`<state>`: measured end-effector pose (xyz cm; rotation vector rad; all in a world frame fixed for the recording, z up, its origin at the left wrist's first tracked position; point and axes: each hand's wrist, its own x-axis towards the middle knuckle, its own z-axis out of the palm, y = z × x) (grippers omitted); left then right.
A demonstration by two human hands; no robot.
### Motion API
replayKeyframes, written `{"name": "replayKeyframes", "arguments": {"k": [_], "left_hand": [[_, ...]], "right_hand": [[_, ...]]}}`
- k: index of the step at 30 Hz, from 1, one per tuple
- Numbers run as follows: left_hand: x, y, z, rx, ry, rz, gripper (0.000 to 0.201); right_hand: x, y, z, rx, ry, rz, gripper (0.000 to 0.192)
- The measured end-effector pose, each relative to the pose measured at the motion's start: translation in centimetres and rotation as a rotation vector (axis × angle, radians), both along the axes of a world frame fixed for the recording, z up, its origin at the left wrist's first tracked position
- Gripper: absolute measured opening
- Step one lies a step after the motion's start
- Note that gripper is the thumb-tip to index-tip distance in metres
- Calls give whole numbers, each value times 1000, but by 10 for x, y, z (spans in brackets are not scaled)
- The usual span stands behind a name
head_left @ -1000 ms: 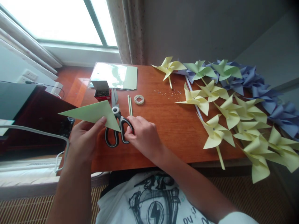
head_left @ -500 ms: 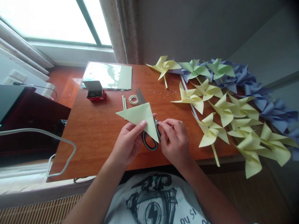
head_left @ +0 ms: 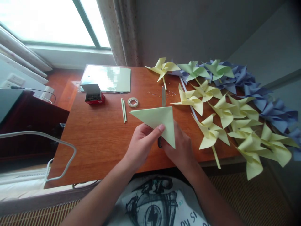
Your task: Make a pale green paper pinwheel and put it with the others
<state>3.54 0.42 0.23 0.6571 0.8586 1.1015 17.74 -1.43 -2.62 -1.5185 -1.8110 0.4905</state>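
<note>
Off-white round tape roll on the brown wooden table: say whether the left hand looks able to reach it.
Probably yes: the tape roll lies uncovered beyond the left hand, though the pale-green paper triangle that hand holds may hinder grasping.

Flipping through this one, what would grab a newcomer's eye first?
Probably the mass of paper pinwheels, yellow, green and blue-purple, crowding the right side of the table. Next, the folded pale-green paper pinched in the left hand near the centre, partly hiding the scissors in the right hand. The bright window at upper left also stands out.
</note>
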Motion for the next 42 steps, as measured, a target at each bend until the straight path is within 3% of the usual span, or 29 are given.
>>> {"name": "replayKeyframes", "arguments": {"k": [3, 7, 11, 17, 27, 42], "left_hand": [[-12, 14, 8, 79, 62, 4, 19], [-33, 35, 12, 157, 235, 100, 17], [-46, 44, 4, 152, 361, 44, 19], [-43, 39, -8, 108, 386, 72, 20], [-42, 39, -9, 56, 410, 134, 20], [-39, 41, -11, 25, 428, 126, 19]], "right_hand": [[5, 7, 2, -177, 364, 18, 51], [11, 12, 1, -411, 891, 36, 45], [17, 12, 1, -576, 1130, 74, 44], [17, 7, 4, -649, 1127, 188, 54], [2, 3, 5, -645, 1048, -4, 47], [2, 2, 3, -615, 918, -10, 45]]}}
